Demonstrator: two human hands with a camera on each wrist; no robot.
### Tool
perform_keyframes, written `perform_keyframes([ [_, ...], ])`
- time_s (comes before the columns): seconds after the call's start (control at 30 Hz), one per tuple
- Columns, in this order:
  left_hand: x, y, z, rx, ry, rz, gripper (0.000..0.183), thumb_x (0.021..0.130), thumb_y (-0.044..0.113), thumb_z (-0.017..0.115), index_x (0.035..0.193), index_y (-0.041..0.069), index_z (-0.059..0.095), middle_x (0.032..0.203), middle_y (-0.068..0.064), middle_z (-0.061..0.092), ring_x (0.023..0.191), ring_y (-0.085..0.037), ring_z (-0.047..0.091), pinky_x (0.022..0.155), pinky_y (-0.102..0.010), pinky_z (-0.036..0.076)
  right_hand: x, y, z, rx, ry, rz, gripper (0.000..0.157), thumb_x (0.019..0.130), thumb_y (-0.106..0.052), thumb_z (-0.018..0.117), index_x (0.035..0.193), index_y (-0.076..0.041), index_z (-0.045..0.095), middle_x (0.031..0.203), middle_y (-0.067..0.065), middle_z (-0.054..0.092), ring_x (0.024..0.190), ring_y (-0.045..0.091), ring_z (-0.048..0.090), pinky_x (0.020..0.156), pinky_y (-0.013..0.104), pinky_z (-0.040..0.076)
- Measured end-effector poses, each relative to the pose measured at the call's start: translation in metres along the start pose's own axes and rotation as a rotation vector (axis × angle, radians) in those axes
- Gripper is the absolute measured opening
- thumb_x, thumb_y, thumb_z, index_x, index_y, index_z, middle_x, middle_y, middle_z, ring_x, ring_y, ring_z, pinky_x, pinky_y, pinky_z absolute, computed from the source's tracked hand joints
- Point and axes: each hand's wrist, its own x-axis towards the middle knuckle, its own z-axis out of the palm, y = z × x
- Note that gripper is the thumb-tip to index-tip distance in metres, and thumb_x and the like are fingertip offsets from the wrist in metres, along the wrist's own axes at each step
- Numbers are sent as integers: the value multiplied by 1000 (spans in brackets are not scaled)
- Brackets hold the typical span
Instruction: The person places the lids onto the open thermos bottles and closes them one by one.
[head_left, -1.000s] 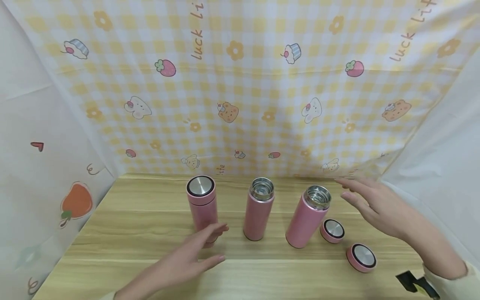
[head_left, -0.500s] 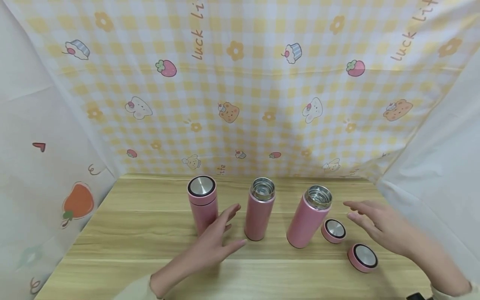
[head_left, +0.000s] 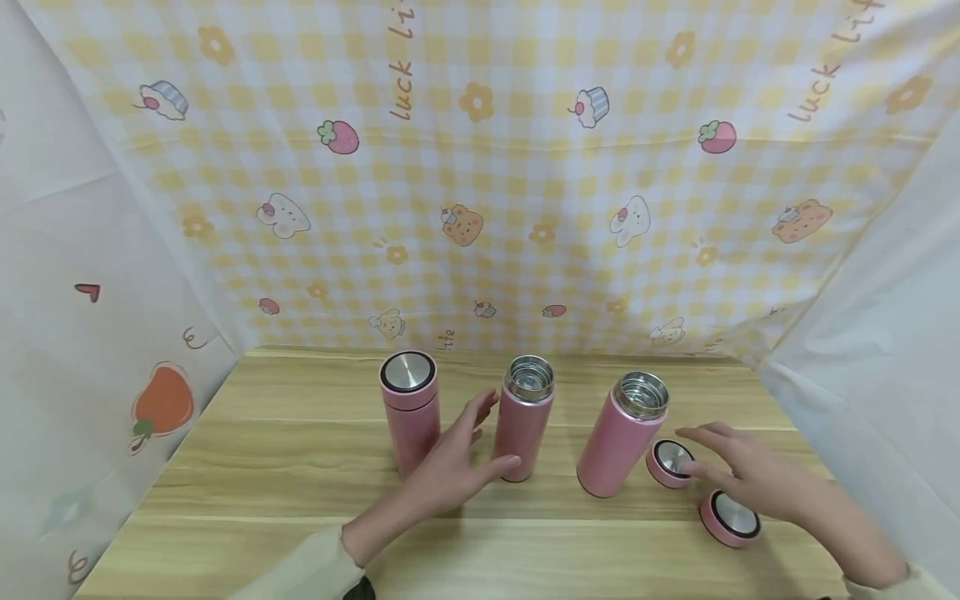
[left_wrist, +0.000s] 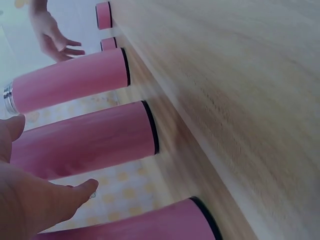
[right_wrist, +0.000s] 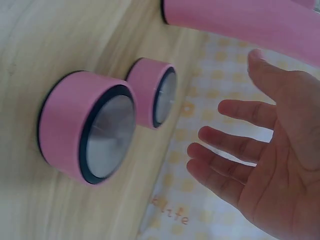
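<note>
Three pink thermos bottles stand in a row in the head view. The left bottle [head_left: 413, 425] wears its lid; the middle bottle [head_left: 521, 429] and the right bottle [head_left: 617, 446] are uncapped, with bare steel mouths. My left hand [head_left: 450, 471] reaches toward the middle bottle, thumb and fingers spread on its left side, holding nothing. In the left wrist view that bottle [left_wrist: 85, 142] lies between thumb and fingers, a gap showing. My right hand [head_left: 757, 475] hovers with fingers apart above the far lid [head_left: 670, 463] and the near lid [head_left: 731, 518], gripping neither.
The wooden table [head_left: 300, 500] bears everything. A yellow checked cloth [head_left: 510, 167] hangs along its back edge, with white cloth [head_left: 885, 350] at the right and more white cloth [head_left: 97, 250] at the left. Both lids sit right of the right bottle.
My left hand has moved rightward from beside the lidded bottle to the middle bottle. My right hand has come down toward the lids. Bottles and lids keep their places.
</note>
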Motion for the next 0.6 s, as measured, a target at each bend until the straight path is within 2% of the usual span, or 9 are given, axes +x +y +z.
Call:
perform_keyframes([
  [0.17,5,-3,4,-28,-11,-9,92,92,36,78,161,15,20,164,-3,27,147,-15,27,115,-37,33,2,7,8,-4,-15,-69,53,91,-28,79,134,-2,62,123,16,62,107,37,63,81,53,56],
  [0.37,10,-6,10,-53,4,-10,90,92,35,78,161,16,23,161,-4,33,145,-15,31,115,-37,32,6,12,16,49,-64,-69,65,88,-40,79,136,0,59,127,22,59,111,42,61,83,57,54],
  [0.6,18,-8,17,-67,33,-11,91,88,39,81,158,18,27,156,-4,40,142,-15,36,114,-34,34,11,15,26,62,-82,-85,68,87,-43,80,134,0,59,124,20,59,106,36,63,82,53,55],
])
